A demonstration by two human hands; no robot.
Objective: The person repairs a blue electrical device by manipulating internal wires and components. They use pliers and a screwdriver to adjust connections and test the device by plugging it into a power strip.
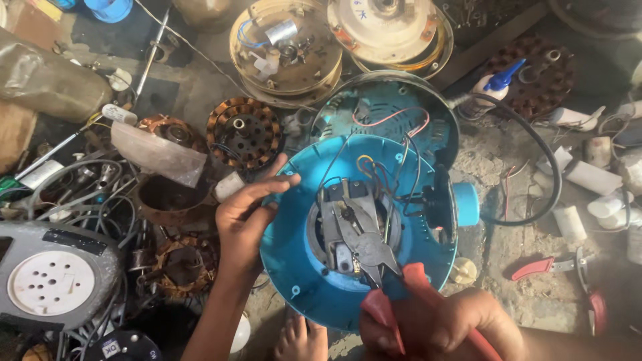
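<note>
1. The blue round housing (294, 267) sits centre, near; wires and a metal part lie inside.
2. Left hand (244, 220) fingers clasp its left rim.
3. Right hand (435, 324) grips red-handled pliers (364, 244), tips inside.
4. Motor parts litter the gritty floor (508, 261).

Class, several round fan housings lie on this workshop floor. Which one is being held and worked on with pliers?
The bright blue round housing in the middle. The left hand grips its rim while the right hand works red-handled pliers inside it. The cream housings behind lie untouched.
</note>
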